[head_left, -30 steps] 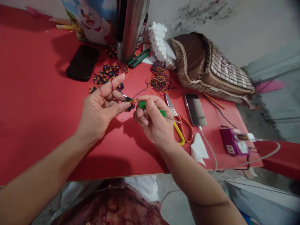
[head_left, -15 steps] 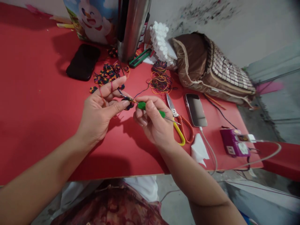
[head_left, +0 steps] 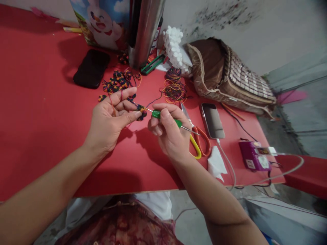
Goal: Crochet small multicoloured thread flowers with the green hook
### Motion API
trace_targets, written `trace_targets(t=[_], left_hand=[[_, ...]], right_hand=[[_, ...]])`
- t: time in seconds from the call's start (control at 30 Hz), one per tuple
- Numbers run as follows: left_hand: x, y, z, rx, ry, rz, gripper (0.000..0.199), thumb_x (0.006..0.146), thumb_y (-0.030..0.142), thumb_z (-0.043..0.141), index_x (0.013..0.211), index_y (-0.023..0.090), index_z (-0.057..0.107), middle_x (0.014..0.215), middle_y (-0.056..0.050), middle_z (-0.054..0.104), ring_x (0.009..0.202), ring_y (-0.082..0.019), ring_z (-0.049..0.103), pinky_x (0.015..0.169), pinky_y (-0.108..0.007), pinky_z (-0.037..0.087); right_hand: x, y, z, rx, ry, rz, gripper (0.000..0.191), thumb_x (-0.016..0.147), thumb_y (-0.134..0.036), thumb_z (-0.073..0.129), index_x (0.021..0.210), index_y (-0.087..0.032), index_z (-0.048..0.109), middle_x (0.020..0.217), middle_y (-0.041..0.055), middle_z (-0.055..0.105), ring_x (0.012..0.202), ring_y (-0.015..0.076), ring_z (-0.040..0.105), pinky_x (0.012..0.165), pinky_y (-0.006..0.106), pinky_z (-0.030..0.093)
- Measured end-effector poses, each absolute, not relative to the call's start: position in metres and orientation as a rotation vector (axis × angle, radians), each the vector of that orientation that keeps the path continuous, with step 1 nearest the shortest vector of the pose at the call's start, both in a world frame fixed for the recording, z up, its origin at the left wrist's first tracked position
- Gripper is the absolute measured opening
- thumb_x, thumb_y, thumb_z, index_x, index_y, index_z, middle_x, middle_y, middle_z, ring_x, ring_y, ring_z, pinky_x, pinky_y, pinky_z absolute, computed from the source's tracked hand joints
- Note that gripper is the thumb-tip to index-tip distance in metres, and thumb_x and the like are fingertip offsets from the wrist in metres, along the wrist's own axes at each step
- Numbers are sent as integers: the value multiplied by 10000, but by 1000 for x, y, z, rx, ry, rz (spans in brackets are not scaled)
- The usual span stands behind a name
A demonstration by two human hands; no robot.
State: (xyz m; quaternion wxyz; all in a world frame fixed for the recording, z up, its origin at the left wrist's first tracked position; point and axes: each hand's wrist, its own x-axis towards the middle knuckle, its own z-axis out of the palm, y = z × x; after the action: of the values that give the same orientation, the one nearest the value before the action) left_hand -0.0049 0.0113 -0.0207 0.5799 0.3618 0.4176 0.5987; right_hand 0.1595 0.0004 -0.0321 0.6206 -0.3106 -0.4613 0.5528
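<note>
Between thumb and fingers, my left hand (head_left: 108,119) pinches a small dark multicoloured crochet piece (head_left: 141,113). Yarn loops round its raised index finger. My right hand (head_left: 171,131) grips a crochet hook (head_left: 156,114) by its green handle, and the metal tip reaches into the crochet piece. The hook's thin rear end sticks out past the palm. Beyond my left hand lies a heap of finished-looking crochet bits (head_left: 119,81) in dark, orange and pink yarn. A loose tangle of the same yarn (head_left: 175,89) sits behind my right hand, one strand running toward the work.
Scissors (head_left: 201,143) with red and yellow handles lie beside my right hand, near a charging phone (head_left: 212,120) and a tissue (head_left: 216,163). A black phone-like object (head_left: 92,68), a metal flask (head_left: 145,34), a green cutter (head_left: 153,64), a brown bag (head_left: 212,64) and a purple power box (head_left: 251,154) stand around.
My right hand has drawn the hook slightly back to the right, showing more of its shaft. The crochet piece is turned a little and shows more orange.
</note>
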Motion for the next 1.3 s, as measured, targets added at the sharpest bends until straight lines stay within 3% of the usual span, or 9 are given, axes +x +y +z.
trace_targets(t=[0.2, 0.4, 0.67, 0.8, 0.93, 1.07, 1.17, 1.3], left_hand=[[-4, 9, -15, 812, 964, 1390, 462, 723, 63, 949, 1146, 218, 846, 803, 18, 788, 787, -143, 770, 785, -247, 686], [-6, 9, -15, 821, 963, 1386, 477, 711, 103, 985, 1157, 217, 860, 948, -20, 822, 883, -160, 783, 773, -235, 664], [-8, 13, -14, 759, 890, 1379, 505, 693, 57, 955, 1156, 215, 830, 808, 9, 812, 766, -152, 764, 752, -258, 668], [-11, 14, -12, 694, 882, 1372, 524, 659, 23, 959, 1129, 219, 833, 745, 30, 776, 697, -129, 727, 684, -225, 629], [-12, 14, -12, 696, 907, 1320, 507, 685, 52, 975, 1139, 229, 834, 727, 32, 747, 615, -115, 660, 523, -212, 500], [-9, 14, -13, 645, 868, 1278, 505, 672, 63, 999, 1125, 201, 823, 694, 37, 724, 586, -100, 629, 527, -210, 478], [-5, 12, -14, 600, 822, 1256, 554, 639, 87, 1030, 1137, 197, 813, 674, 53, 699, 554, -81, 576, 501, -210, 427], [1, 8, -16, 597, 807, 1301, 568, 655, 130, 1038, 1161, 237, 801, 690, 71, 677, 558, -82, 538, 496, -232, 393]], right_hand=[[161, 1, -28, -732, -1055, 1319, 187, 1000, -426, 819, 1077, -256, 817, 708, -47, 699, 503, 69, 451, 527, 250, 434], [164, 3, -24, -768, -1051, 1359, 241, 954, -475, 860, 1046, -258, 809, 686, -54, 668, 491, 71, 406, 502, 257, 402], [166, 1, -29, -774, -1114, 1384, 254, 954, -473, 881, 1090, -265, 827, 612, -79, 552, 487, 81, 377, 472, 250, 330], [172, 0, -28, -739, -1183, 1353, 245, 996, -466, 827, 1135, -265, 834, 662, -53, 625, 509, 93, 450, 497, 262, 402], [175, -2, -31, -762, -1264, 1295, 244, 1038, -442, 760, 1180, -255, 828, 766, -14, 738, 534, 102, 538, 541, 278, 491], [168, -6, -31, -722, -1260, 1230, 172, 1049, -391, 759, 1145, -260, 818, 790, -12, 764, 534, 95, 563, 553, 273, 508], [160, -11, -25, -703, -1153, 1249, 132, 1057, -348, 737, 1093, -255, 824, 768, -13, 757, 516, 83, 525, 538, 260, 479], [154, -12, -18, -692, -894, 1464, 144, 1006, -371, 743, 1039, -252, 818, 686, -39, 683, 469, 75, 372, 494, 246, 433]])
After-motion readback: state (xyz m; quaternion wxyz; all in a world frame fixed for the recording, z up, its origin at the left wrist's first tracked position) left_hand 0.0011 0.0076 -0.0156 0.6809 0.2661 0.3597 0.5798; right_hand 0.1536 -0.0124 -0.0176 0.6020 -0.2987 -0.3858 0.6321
